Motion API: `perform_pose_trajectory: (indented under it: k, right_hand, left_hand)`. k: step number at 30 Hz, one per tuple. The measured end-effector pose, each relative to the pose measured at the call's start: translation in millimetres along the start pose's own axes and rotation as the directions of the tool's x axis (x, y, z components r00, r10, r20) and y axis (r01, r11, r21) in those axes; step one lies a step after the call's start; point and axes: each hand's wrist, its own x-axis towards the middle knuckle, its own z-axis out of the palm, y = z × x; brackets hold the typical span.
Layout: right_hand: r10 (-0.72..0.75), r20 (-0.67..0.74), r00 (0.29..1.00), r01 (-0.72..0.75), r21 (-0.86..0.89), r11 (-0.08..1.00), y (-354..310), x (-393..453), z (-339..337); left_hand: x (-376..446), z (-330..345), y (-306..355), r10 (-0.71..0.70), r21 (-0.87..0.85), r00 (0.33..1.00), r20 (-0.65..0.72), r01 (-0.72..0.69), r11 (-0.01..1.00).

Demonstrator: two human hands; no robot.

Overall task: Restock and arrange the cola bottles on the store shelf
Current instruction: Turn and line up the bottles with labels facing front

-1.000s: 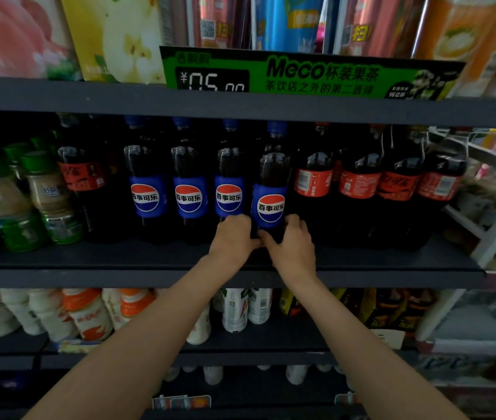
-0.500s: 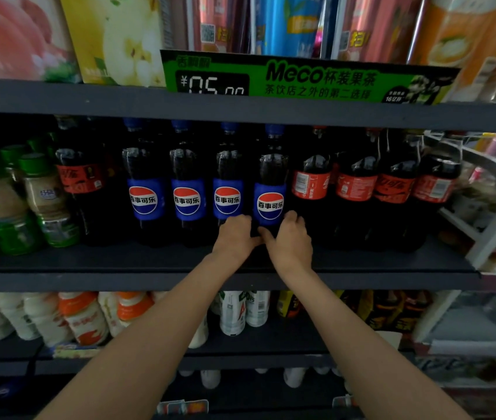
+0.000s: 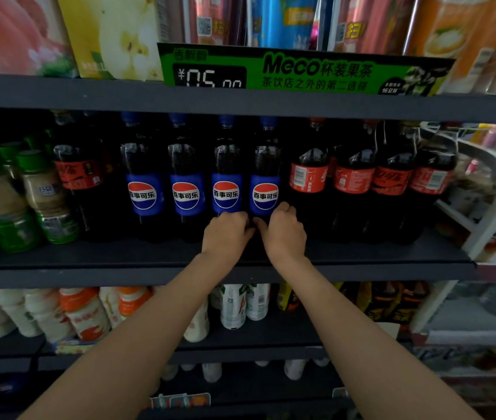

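Note:
Several blue-labelled cola bottles stand in a row on the dark middle shelf [image 3: 89, 262]. Both hands hold the lower part of the rightmost blue-labelled bottle [image 3: 265, 177]. My left hand [image 3: 226, 234] grips it from the left, close to the neighbouring blue bottle [image 3: 225, 180]. From the right, my right hand [image 3: 284, 231] curls round it. The bottle stands upright, level with the others. Red-labelled cola bottles [image 3: 355, 180] stand directly to its right, and one more red-labelled bottle [image 3: 78, 177] is at the row's left end.
Green-capped drink bottles [image 3: 38, 195] fill the shelf's left end. A green price sign [image 3: 301, 71] hangs from the shelf above, below tall cartons. White and orange bottles [image 3: 83, 313] sit on the lower shelf. A white rack [image 3: 495, 192] stands at the right.
The held bottle has gone a little further back and upright into line with the other blue bottles. Both hands stay on its base.

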Motion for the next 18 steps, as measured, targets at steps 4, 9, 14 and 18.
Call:
perform_pose_trajectory:
  k: [4,9,14,18]
  right_hand:
    - [0.008,-0.004,1.0,-0.008,-0.012,1.0,-2,1,2]
    - [-0.01,0.009,1.0,0.01,0.008,1.0,3,0,-6]
    - [-0.027,-0.442,0.897,0.183,0.315,0.932,41,-5,-38]
    - [-0.002,-0.233,0.973,0.084,0.34,0.937,65,11,-44]
  left_hand:
    - [-2,-5,-7,0.015,-0.05,1.0,-0.009,-0.015,0.999]
    - [-9,-7,-2,0.083,-0.107,0.995,-0.053,-0.088,0.99]
    - [-3,-12,22,0.153,-0.299,0.974,-0.167,-0.198,0.934]
    - [-3,-4,52,0.154,-0.419,0.986,-0.06,-0.165,0.893]
